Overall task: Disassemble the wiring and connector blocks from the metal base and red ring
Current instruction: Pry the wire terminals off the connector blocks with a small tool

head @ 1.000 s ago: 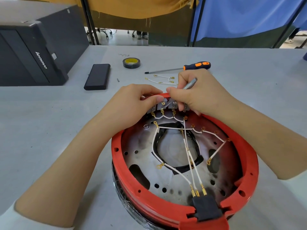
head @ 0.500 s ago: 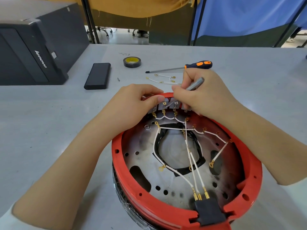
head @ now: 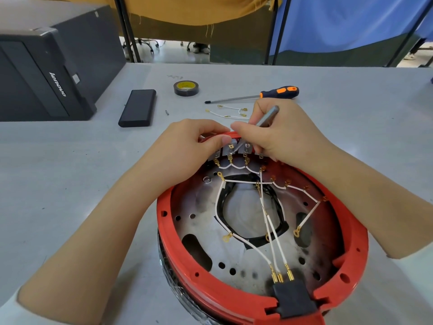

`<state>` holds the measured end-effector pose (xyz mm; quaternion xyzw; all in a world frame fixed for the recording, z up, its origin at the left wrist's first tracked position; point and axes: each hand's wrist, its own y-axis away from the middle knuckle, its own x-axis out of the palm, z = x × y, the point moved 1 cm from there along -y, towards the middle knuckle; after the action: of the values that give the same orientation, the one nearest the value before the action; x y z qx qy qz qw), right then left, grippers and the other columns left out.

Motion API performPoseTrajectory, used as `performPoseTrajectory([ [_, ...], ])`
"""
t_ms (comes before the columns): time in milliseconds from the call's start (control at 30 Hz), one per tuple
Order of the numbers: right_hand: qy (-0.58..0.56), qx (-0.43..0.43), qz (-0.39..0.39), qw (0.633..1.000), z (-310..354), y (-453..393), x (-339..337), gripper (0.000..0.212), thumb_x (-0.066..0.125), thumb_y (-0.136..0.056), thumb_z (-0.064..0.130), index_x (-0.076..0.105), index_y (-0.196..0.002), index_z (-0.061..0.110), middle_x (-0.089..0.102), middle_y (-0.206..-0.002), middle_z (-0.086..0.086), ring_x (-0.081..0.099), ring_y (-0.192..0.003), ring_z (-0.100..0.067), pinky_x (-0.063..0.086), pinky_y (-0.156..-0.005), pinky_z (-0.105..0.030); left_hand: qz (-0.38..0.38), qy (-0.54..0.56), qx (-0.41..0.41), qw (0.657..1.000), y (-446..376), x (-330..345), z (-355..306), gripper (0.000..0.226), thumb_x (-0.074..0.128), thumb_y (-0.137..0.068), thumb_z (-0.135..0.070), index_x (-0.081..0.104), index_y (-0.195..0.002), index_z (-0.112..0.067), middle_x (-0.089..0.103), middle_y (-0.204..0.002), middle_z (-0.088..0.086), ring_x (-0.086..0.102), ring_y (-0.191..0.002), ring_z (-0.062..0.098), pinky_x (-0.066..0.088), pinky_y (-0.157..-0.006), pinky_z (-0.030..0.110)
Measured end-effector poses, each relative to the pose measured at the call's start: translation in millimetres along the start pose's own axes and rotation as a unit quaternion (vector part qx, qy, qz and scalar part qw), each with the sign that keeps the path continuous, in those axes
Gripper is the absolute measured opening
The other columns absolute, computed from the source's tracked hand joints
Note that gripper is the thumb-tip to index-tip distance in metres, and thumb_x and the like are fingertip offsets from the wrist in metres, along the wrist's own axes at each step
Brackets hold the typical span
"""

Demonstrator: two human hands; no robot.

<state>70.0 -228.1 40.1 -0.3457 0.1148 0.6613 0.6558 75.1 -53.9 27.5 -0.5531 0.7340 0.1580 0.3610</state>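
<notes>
tool tip (head: 236, 150) behind right-hand fingers (head: 243, 130); red ring (head: 234, 299) near edge cut off by frame bottom

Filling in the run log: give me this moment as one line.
left hand grips red ring rim | right hand holds metal tool at grey connector blocks | white wires still attached

Two bare forearms, white short sleeve edges at the lower corners, no rings or watch visible

White wiring (head: 269, 221) crosses metal base (head: 206, 207) — red ring (head: 210, 294) around.
</notes>
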Motion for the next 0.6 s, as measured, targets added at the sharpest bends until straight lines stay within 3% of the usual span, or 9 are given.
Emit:
performPoseTrajectory([
  [100, 0.017, -0.007, 0.0, 1.0, 1.7, -1.0, 0.3, 0.035, 0.071, -0.08, 0.045, 0.051, -0.07, 0.019, 0.058, -0.047, 0.004, 0.049, -0.035, -0.003, 0.036, -0.041, -0.012, -0.001, -0.009, 0.004, 1.0, -0.2, 0.1, 0.1, 0.018, 0.055, -0.09, -0.042, 0.067, -0.104, -0.041, 0.068, -0.091, -0.021, 0.059, -0.087, -0.006, 0.041, -0.072, 0.007],
  [333, 0.011, -0.022, -0.006, 1.0, 1.2, 0.5, 1.7, 0.035, 0.063, -0.087, 0.045, 0.049, -0.069, 0.019, 0.059, -0.047, 0.004, 0.05, -0.036, -0.003, 0.036, -0.042, -0.01, -0.004, 0.001, 0.004, 1.0, -0.1, 0.0, 0.4, 0.02, 0.056, -0.09, -0.043, 0.068, -0.105, -0.039, 0.068, -0.087, -0.02, 0.058, -0.082, -0.008, 0.04, -0.066, 0.004],
  [467, -0.01, -0.027, -0.004, 1.0, 1.0, 1.0, 2.7, 0.041, 0.043, -0.099, 0.041, 0.047, -0.068, 0.015, 0.056, -0.046, 0.004, 0.048, -0.035, -0.005, 0.036, -0.045, -0.011, -0.001, -0.003, 0.0, 1.0, -0.2, -0.1, 0.5, 0.022, 0.055, -0.091, -0.042, 0.067, -0.109, -0.037, 0.067, -0.093, -0.019, 0.058, -0.087, -0.006, 0.039, -0.072, 0.007],
  [600, 0.0, -0.034, -0.001, 0.999, 2.0, -0.3, 3.8, 0.042, 0.039, -0.102, 0.034, 0.052, -0.076, 0.003, 0.055, -0.047, 0.002, 0.048, -0.035, -0.005, 0.036, -0.045, -0.012, 0.003, -0.008, 0.001, 1.0, -0.5, 0.0, 0.2, 0.023, 0.054, -0.091, -0.041, 0.066, -0.11, -0.036, 0.067, -0.094, -0.019, 0.058, -0.088, -0.007, 0.04, -0.074, 0.007],
])
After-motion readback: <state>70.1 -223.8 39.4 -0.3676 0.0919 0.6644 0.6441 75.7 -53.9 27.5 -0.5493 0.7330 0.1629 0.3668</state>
